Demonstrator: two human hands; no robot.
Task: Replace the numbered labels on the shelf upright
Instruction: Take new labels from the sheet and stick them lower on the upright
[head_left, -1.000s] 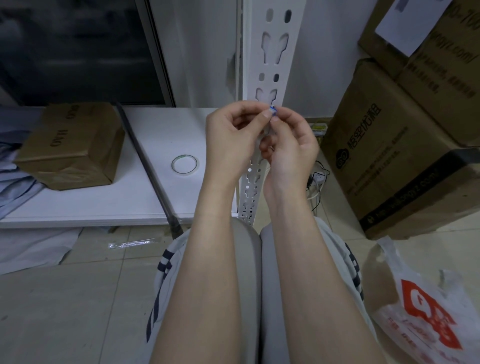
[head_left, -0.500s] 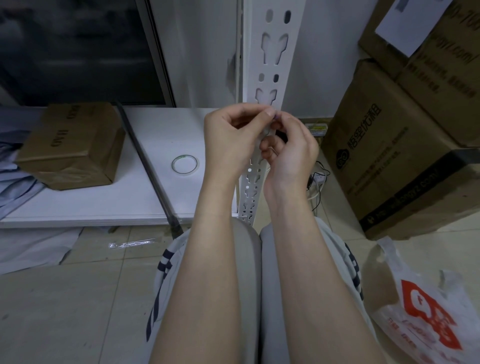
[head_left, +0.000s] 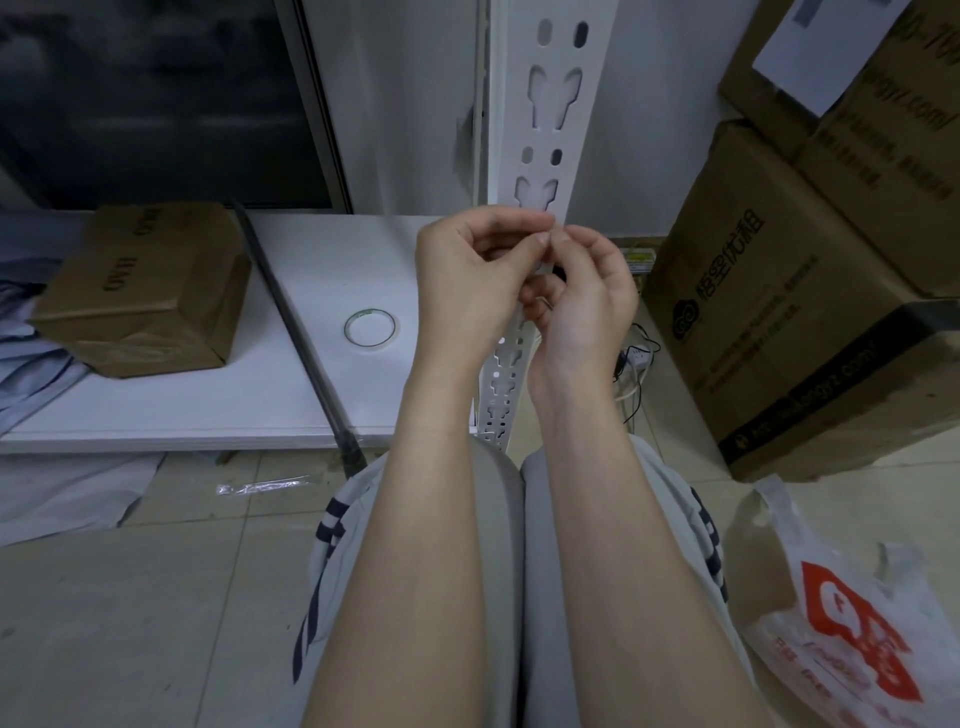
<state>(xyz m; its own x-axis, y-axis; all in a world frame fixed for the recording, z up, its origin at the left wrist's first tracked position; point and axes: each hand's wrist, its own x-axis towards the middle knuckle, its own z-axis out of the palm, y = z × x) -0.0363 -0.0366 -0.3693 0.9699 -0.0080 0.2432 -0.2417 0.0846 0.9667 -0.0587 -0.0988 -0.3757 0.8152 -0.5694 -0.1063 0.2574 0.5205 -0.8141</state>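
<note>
Meeting fingertip to fingertip, left hand (head_left: 470, 275) and right hand (head_left: 587, 296) cover the shelf upright (head_left: 550, 130).

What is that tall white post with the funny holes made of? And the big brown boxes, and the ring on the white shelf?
The shelf upright looks like painted metal: thin, flat, matte white, with cleanly punched slots. The big boxes look like corrugated cardboard: dull brown, printed, folded edges. The ring looks like a roll of clear plastic tape, glossy and see-through; its exact material is uncertain.
</note>
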